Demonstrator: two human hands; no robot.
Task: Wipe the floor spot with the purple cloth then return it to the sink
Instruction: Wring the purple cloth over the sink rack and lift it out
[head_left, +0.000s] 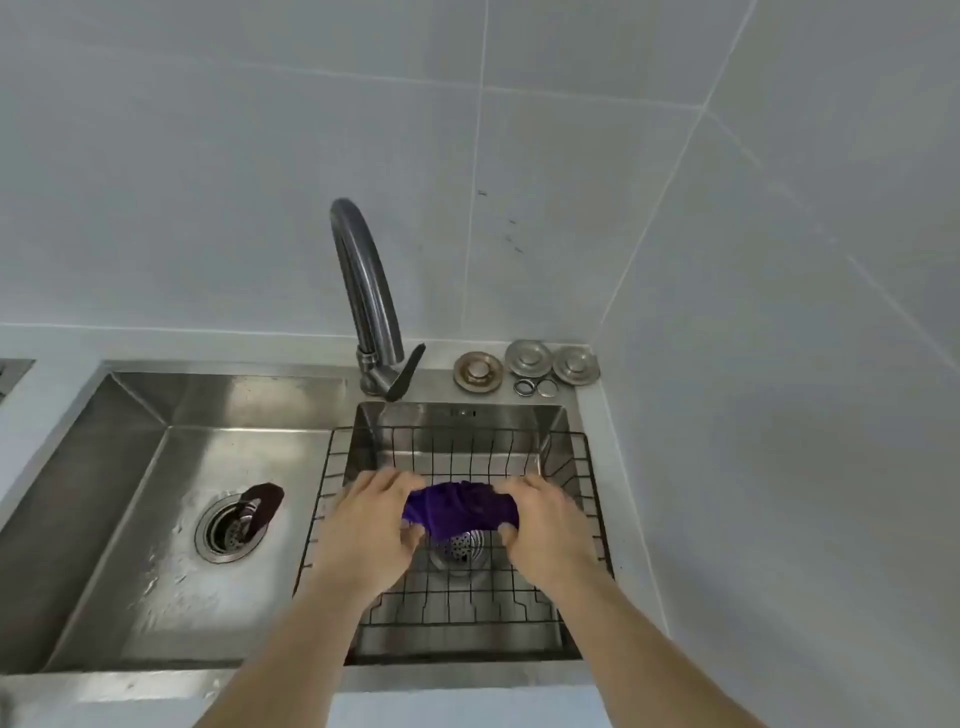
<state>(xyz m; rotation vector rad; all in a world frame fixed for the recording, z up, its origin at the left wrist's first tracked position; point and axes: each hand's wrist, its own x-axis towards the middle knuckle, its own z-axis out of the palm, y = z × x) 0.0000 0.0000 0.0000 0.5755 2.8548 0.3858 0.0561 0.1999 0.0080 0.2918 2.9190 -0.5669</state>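
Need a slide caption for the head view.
Left hand and right hand grip bunched purple cloth over black wire rack in steel sink.

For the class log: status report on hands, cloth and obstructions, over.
Left hand and right hand both gripping purple cloth. Cloth bunched above wire rack in right basin. Nothing in the way.

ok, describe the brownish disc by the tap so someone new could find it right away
Start at the curved faucet behind the sink. Just right of its base, on the ledge in the wall corner, three round metal discs sit in a row. The brownish disc is the leftmost, nearest the faucet; it alone looks tarnished and rusty, while the other two discs are clean silver.
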